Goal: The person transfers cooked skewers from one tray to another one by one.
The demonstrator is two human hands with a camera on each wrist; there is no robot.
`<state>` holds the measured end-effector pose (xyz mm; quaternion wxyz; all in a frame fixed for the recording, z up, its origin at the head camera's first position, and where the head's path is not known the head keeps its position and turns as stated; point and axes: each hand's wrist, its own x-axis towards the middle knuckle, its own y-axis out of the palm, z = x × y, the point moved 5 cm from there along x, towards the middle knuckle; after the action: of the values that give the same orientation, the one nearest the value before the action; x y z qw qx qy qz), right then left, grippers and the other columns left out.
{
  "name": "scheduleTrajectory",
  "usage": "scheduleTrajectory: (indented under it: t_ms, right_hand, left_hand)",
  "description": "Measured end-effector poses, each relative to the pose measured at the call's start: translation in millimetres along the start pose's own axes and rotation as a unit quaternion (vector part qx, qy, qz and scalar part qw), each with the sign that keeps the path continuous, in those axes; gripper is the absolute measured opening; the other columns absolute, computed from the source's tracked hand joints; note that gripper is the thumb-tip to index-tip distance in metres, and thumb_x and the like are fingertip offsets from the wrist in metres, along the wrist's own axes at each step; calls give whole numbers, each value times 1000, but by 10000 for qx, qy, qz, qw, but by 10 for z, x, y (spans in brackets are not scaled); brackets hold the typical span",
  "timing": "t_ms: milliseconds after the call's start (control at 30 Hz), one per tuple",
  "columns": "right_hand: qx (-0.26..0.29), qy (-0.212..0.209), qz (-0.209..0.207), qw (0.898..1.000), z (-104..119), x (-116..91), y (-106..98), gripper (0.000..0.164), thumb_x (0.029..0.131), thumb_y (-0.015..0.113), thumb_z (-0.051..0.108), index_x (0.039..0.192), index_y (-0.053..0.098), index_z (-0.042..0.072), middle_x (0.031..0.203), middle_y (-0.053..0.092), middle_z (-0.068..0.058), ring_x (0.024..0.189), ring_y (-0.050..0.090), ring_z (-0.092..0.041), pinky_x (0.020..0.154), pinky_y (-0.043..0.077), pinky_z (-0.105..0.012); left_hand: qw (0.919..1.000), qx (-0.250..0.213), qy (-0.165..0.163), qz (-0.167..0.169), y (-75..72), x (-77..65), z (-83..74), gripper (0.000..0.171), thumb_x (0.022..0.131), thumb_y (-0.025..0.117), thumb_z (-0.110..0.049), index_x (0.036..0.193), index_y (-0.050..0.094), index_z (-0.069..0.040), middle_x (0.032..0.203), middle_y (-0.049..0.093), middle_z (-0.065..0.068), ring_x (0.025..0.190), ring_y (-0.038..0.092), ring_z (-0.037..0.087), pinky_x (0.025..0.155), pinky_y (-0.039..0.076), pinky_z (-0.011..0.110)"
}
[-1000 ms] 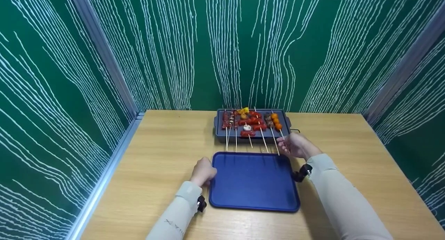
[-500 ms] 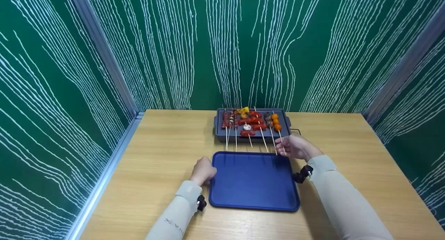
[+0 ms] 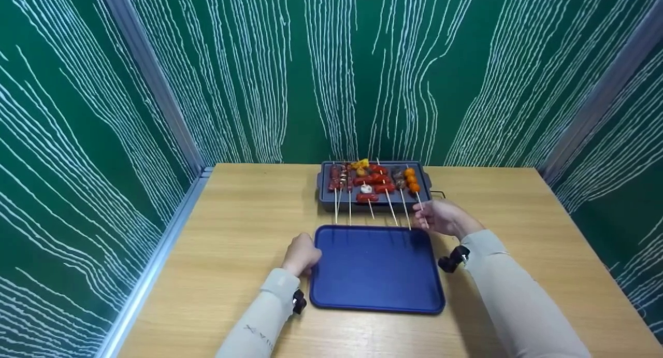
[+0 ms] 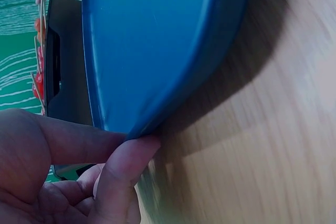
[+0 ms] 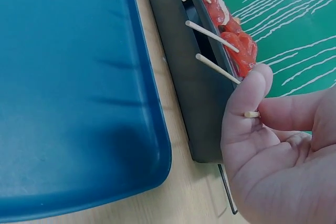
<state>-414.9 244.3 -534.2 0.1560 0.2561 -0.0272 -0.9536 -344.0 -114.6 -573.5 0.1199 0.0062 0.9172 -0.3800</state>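
Your right grip (image 3: 443,217) pinches the thin wooden skewer of round orange pieces (image 3: 412,180), over the dark grey rectangular grill (image 3: 423,183) ahead; keep it level, your left grip (image 3: 301,254) clamping the blue rectangular tray (image 3: 377,270).

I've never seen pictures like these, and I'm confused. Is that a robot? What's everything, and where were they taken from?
No robot, just a person. The wide picture comes from a camera worn on the head, looking forward and down. The two close ones come from wrist cameras, one on each arm, so things look turned sideways. On the wooden table stands a dark grill with colourful food skewers on it. Nearer the person is a blue tray. The left grip, a bare hand, pinches the tray's edge. The right grip, also bare, pinches the stick of the skewer with orange balls.
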Motion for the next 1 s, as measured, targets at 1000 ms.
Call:
scheduleTrajectory:
  t_ms: [1000]
  right_hand:
    - [-160,-353,-21,9992,167,-264,88,20,109,31,-3,119,46,5,82,59,3,69,53,-8,64,48,-19]
  left_hand:
    - [9999,-61,-79,-79,-5,-19,-7,8,87,55,5,86,60,-1,79,65,19,39,57,20,33,50,30]
